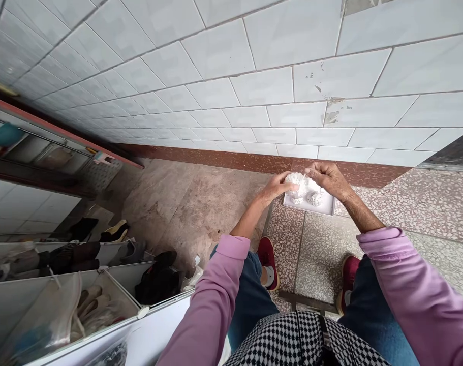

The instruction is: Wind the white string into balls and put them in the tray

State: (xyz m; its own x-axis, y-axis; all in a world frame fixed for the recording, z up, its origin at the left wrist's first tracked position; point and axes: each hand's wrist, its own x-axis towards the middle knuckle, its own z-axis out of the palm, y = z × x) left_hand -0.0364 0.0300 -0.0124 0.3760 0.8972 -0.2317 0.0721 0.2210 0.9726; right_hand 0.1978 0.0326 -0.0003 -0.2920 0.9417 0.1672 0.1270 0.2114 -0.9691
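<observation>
My left hand (277, 188) is closed around the side of a white ruffled piece (294, 178), which looks like lace or gathered fabric. My right hand (329, 179) is raised just to the right of it, thumb and fingers pinched together. Whatever lies in that pinch is too small to make out. Under both hands is a shallow white tray (329, 207), resting low in front of me. In it sit small white patterned round pieces, one of them a ball-like piece (314, 199) near the middle. The hands partly cover the tray's far side.
A white tiled wall (261, 112) with a brown base strip rises close beyond the tray. At the left stand open shelves (113, 284) holding shoes and bags. My red shoes (267, 262) rest on a speckled floor (322, 244), either side of the tray.
</observation>
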